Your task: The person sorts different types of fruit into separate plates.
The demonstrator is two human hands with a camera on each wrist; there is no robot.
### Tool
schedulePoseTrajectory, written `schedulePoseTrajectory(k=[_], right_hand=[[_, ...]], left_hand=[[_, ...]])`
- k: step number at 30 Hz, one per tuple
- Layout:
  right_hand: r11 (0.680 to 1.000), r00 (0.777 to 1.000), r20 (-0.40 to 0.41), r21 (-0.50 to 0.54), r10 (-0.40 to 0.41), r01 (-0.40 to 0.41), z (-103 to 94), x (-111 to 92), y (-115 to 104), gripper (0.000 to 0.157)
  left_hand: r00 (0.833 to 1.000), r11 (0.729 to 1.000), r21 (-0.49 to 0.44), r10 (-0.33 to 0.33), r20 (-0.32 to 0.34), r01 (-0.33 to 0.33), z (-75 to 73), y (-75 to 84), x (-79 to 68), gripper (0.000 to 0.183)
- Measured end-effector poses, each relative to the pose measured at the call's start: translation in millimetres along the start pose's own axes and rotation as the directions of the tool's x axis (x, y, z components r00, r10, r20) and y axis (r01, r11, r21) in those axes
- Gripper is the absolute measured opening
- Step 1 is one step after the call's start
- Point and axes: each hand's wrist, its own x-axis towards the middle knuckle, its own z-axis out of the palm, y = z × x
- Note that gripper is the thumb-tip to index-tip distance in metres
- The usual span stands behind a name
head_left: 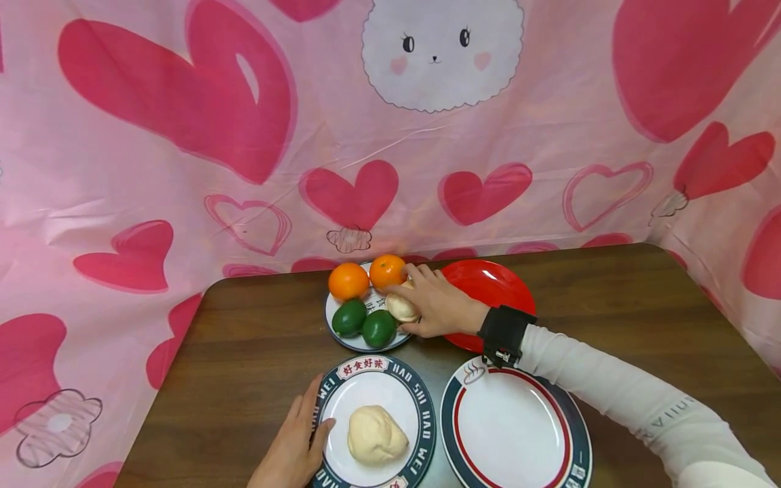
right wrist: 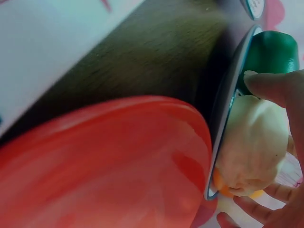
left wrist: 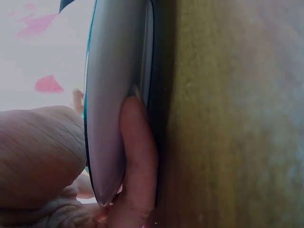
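Observation:
My left hand holds the left rim of a white plate with a dark lettered border, thumb on top; in the left wrist view a finger lies under it. A pale lump of dough sits on this plate. Farther back, my right hand has its fingers around a second lump of dough at the right side of a small plate. Its thumb is by a green fruit. That plate also bears two oranges and another green fruit.
A red plate lies under my right wrist, close to the small plate. A large white plate with a red ring stands at the front right, beside the lettered plate. Pink heart-patterned cloth hangs behind the wooden table.

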Motion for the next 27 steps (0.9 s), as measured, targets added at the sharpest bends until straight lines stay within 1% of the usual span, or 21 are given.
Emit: schedulePoseTrajectory(k=[5,9,12,17,20,27], right_hand=[[1.0,1.0,0.027,0.011,-0.001,0.001,5.6,1.8,1.3,0.075],[1.0,0.998,0.059,0.007,0.001,-0.002,9.5,4.3,1.7,0.075],[1.0,0.998,0.068,-0.006,0.01,-0.009,10.9,7.5,0.5,0.073],[0.999,0.998,0.06,-0.037,0.031,-0.029,12.8,11.0,-1.9,0.073],[0.998,0.998,0.049,-0.05,0.038,-0.036,14.5,13.6,-3.7,0.074],[1.0,0.999,0.036,-0.02,0.025,-0.024,20.5,22.9,-5.7,0.07]], left_hand=[[1.0,1.0,0.01,-0.014,0.011,0.014,-0.2,0.5,0.6,0.081],[1.0,1.0,0.012,-0.01,0.014,0.01,-0.3,0.2,1.1,0.081],[1.0,1.0,0.008,-0.005,0.013,0.005,-0.6,-0.7,0.8,0.081],[1.0,1.0,0.014,0.018,0.002,-0.018,-0.8,-2.5,0.9,0.081],[1.0,1.0,0.02,0.007,-0.002,-0.007,-0.8,-1.6,0.9,0.081],[1.0,1.0,0.021,0.005,0.003,-0.005,-0.4,-0.2,1.2,0.082]])
